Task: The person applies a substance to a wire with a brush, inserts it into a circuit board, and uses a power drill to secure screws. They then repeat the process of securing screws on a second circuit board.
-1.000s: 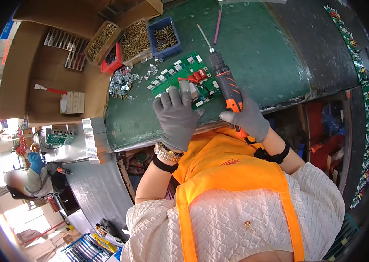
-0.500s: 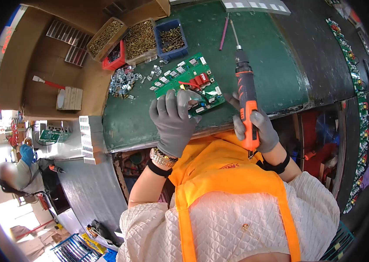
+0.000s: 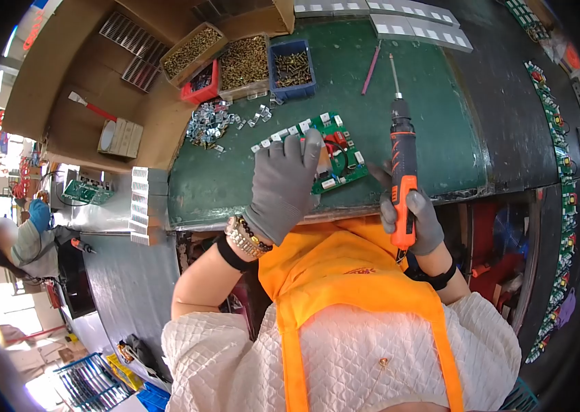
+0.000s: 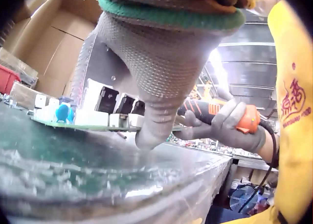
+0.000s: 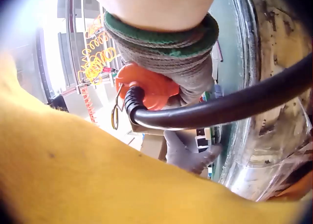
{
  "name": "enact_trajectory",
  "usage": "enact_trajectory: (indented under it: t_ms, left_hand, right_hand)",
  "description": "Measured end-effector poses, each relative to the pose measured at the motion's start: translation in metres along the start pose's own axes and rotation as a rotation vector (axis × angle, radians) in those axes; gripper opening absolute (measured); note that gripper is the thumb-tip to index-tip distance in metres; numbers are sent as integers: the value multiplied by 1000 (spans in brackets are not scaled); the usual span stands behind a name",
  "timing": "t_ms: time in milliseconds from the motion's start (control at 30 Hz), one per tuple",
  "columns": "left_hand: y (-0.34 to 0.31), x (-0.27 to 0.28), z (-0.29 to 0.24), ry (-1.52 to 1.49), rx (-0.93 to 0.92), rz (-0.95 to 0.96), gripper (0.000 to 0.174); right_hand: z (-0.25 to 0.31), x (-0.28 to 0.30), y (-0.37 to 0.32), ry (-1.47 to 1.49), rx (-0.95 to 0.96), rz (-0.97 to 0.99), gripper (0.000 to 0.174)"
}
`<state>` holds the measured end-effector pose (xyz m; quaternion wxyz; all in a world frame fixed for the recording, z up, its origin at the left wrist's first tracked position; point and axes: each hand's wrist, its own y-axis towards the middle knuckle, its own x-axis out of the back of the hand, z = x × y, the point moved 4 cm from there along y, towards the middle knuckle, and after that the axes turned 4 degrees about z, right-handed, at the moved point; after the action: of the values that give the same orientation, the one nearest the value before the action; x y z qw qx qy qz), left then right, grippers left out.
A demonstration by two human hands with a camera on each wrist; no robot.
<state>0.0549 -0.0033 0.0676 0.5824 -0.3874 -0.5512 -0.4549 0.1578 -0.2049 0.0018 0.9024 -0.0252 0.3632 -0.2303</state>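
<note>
A gray-gloved left hand [image 3: 280,185] lies over the near left part of a green circuit board [image 3: 345,180], its fingers across the top. Seen from the left wrist, the thumb [image 4: 155,128] reaches down at the near edge of the board, beside black components [image 4: 106,99] and a metal plate. Much of the board is hidden under the hand. To the right, the gloved right hand [image 3: 427,226] grips an orange and black electric screwdriver [image 3: 403,147], its bit pointing away from the body. From the right wrist, the orange tool end [image 5: 146,85] and its black cord [image 5: 205,112] show.
Loose metal clips [image 3: 209,123] lie left of the board. Behind them stand bins of brass screws [image 3: 244,63], a blue bin [image 3: 293,70] and a red bin [image 3: 201,84]. A cardboard box [image 3: 50,82] is at left, a purple stick [image 3: 371,69] at the back.
The screwdriver has swung from leaning over the board's right side to pointing straight away, farther right. The left hand has shifted over the board, which is slightly turned. The head view has shifted too.
</note>
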Motion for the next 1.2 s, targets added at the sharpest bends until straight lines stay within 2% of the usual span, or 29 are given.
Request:
enact_trajectory:
  t_ms: [67,100,133,200,267,300,333,367,400,433,467,533,567,600,633,767,867,1033,1200]
  left_hand:
    - [9,9,0,-17,3,108,105]
    - [15,19,3,-16,3,113,105]
    - [24,28,10,-30,10,133,103]
    - [45,38,33,-50,18,157,101]
    - [69,38,64,-335,-74,248,95]
    - [82,37,79,-338,-75,249,95]
    - [93,33,92,-485,-79,378,94]
    - [99,30,98,-632,-84,507,93]
    - [103,30,103,-631,-89,507,93]
    - [107,28,107,-670,-78,524,84]
    - [108,27,110,-709,-65,542,76]
    - [111,18,118,-753,-56,554,74]
    - [113,19,117,-775,-71,559,73]
    - [115,21,117,-797,-83,559,72]
    - [114,21,120,-794,-8,634,69]
    - [117,13,126,-835,-65,598,67]
    - [120,9,130,-794,-64,602,72]
    - [122,7,133,-830,-109,585,81]
    - [122,10,132,-801,-85,605,75]
  right_hand:
    - [10,-5,-9,11,26,-34,74]
    - [14,-2,-14,-79,43,-39,74]
    - [19,0,-20,-169,60,-45,75]
    - [24,6,-35,-141,10,-63,80]
    - [23,12,-48,-436,-62,-102,86]
    - [22,13,-52,-431,-108,-83,91]
    - [23,10,-52,-432,-107,-85,91]
    - [20,4,-50,-451,-176,-65,92]
    - [17,-2,-49,-469,-243,-47,93]
    - [16,-6,-46,-516,-384,-67,94]
    - [11,-2,-41,-516,-383,-72,94]
    - [-1,3,-28,-730,-283,10,94]
    - [4,-7,-21,-752,-300,24,94]
    - [4,-6,-17,-750,-295,19,94]
    - [1,-5,-13,-738,-307,37,93]
    - [6,-16,-7,-653,-388,40,91]
    - [-3,-10,-6,-648,-316,25,89]
    - [-2,-12,-3,-620,-360,26,90]
    - [2,-25,-8,-516,-402,70,86]
